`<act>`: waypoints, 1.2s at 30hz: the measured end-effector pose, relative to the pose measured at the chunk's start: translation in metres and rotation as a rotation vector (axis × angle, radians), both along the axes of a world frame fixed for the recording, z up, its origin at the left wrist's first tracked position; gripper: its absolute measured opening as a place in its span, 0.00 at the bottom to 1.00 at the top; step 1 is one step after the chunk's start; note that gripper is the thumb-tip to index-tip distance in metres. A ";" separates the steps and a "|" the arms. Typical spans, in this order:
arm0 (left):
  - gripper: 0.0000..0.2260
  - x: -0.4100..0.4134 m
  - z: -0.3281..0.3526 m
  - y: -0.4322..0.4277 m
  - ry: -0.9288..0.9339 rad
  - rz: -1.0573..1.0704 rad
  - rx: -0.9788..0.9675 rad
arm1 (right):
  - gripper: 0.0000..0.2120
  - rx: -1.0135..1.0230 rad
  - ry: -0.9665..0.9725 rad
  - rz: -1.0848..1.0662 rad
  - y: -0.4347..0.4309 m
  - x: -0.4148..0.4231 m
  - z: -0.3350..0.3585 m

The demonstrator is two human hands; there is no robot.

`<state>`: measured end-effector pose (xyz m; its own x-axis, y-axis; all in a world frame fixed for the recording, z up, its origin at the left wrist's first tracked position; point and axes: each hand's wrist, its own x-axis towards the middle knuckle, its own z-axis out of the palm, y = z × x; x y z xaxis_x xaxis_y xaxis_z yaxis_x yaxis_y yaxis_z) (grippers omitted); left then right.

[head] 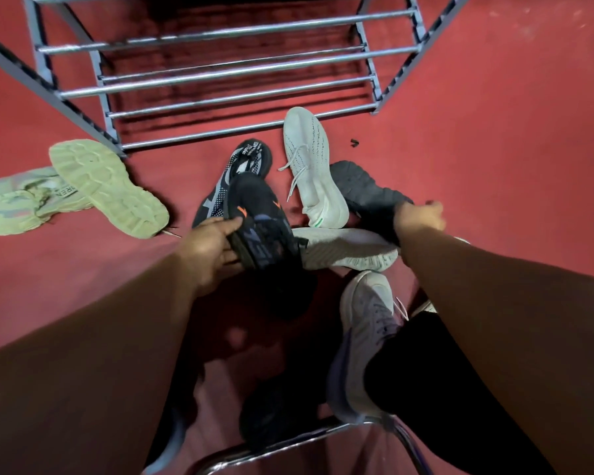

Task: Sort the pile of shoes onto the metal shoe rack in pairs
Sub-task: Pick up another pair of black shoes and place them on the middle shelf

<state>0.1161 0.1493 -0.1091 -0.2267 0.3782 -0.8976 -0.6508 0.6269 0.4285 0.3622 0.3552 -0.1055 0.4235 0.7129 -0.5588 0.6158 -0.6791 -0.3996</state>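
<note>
1. The black shoe with orange marks (pixel 264 228) is lying on top of the pile in the middle of the red floor (pixel 494 132), just in front of the metal shoe rack (pixel 220 87).
2. The left hand (pixel 213 250) is gripping this shoe at its near end, with the thumb lying over the upper and the fingers curling under the sole. The forearm is reaching in straight from the lower left.
3. The right hand (pixel 420 217) is closing, knuckles up, round the near end of the dark grey shoe (pixel 360 190). Its fingers are blurred but curled. The arm is coming in from the lower right.
4. Between the hands, the white knit shoe (pixel 309 166) is standing upright with its toe pointing at the rack, touching the dark grey shoe. The pale shoe on its side (pixel 350 252) is lying just below it, showing its sole.
5. The black patterned shoe (pixel 246 162) is lying partly under the orange-marked one.
6. Well to the left, near the rack's leg, the pale green shoe turned sole-up (pixel 107 186) is resting on the second pale green shoe (pixel 11 210).
7. A foot in a grey sneaker (pixel 367 323) is resting near the bottom, above a chrome tube frame (pixel 288 443).
</note>
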 end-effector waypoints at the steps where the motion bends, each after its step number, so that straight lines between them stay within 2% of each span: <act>1: 0.01 0.000 -0.002 0.004 -0.010 0.056 -0.004 | 0.32 -0.048 0.042 -0.029 -0.001 0.009 -0.003; 4: 0.05 0.001 -0.006 0.010 -0.014 0.140 -0.023 | 0.22 -0.265 0.063 0.010 -0.012 0.020 -0.003; 6: 0.09 0.002 -0.007 0.012 0.000 0.163 -0.034 | 0.23 -0.266 0.185 -0.050 -0.015 0.023 -0.006; 7: 0.10 0.001 -0.008 0.013 0.012 0.170 -0.040 | 0.22 -0.235 0.295 -0.183 -0.012 0.023 -0.013; 9: 0.11 0.003 -0.007 0.014 0.027 0.184 -0.048 | 0.12 -0.121 0.488 -0.497 -0.005 0.019 -0.010; 10: 0.11 0.003 -0.006 0.015 0.031 0.186 -0.048 | 0.08 -0.088 0.515 -0.585 -0.001 0.019 -0.006; 12: 0.11 0.004 -0.003 0.017 0.046 0.173 -0.051 | 0.07 -0.027 0.559 -0.641 0.007 0.010 0.012; 14: 0.10 0.003 0.005 0.018 0.058 0.161 -0.041 | 0.07 0.045 0.653 -0.568 0.014 -0.001 0.028; 16: 0.08 0.000 0.015 0.017 0.063 0.151 -0.030 | 0.10 0.207 0.721 -0.364 0.017 -0.018 0.049; 18: 0.09 -0.002 0.027 0.015 0.088 0.137 -0.021 | 0.15 0.335 0.562 0.059 0.010 -0.033 0.064; 20: 0.11 -0.003 0.044 0.014 0.126 0.107 -0.023 | 0.20 0.364 0.348 0.471 -0.003 -0.041 0.072; 22: 0.09 -0.006 0.065 0.014 0.156 0.053 -0.012 | 0.26 0.194 0.197 0.782 -0.024 -0.037 0.079; 24: 0.05 -0.012 0.090 0.013 0.198 0.012 -0.021 | 0.28 -0.077 0.077 1.042 -0.045 -0.026 0.087; 27: 0.05 -0.017 0.124 0.010 0.262 -0.039 -0.004 | 0.20 -0.303 0.083 1.066 -0.064 -0.015 0.111; 31: 0.05 -0.006 0.187 0.004 0.274 -0.088 0.043 | 0.08 -0.341 0.308 0.884 -0.075 -0.018 0.171; 33: 0.05 0.003 0.218 0.003 0.244 -0.122 0.082 | 0.09 -0.372 0.430 0.821 -0.087 -0.014 0.201; 36: 0.06 0.019 0.258 0.007 0.252 -0.188 0.158 | 0.11 -0.394 0.464 0.879 -0.103 -0.009 0.234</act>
